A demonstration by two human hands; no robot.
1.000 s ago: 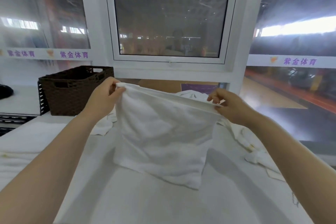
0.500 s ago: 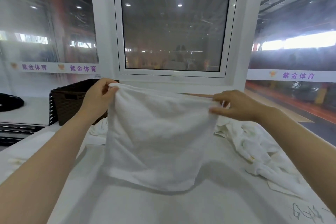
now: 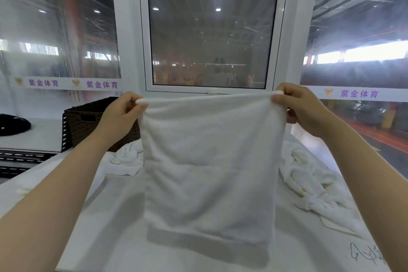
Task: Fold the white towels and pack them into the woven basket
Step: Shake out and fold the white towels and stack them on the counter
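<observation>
A white towel (image 3: 209,165) hangs flat in front of me, stretched by its top edge. My left hand (image 3: 120,113) pinches its upper left corner and my right hand (image 3: 300,106) pinches the upper right corner. The towel's bottom edge hangs just above the white table (image 3: 106,238). The dark brown woven basket (image 3: 88,121) stands at the back left, partly behind my left hand. Its inside is hidden from here.
Crumpled white towels lie on the table: one (image 3: 125,159) beside the basket and a pile (image 3: 309,185) at the right. A window frame (image 3: 212,90) rises behind the table. A dark object (image 3: 13,125) lies on a lower surface at the far left.
Both hands have raised the towel higher and pulled its top edge wider and level, so it now hangs straight instead of slanting with its bottom resting on the table.
</observation>
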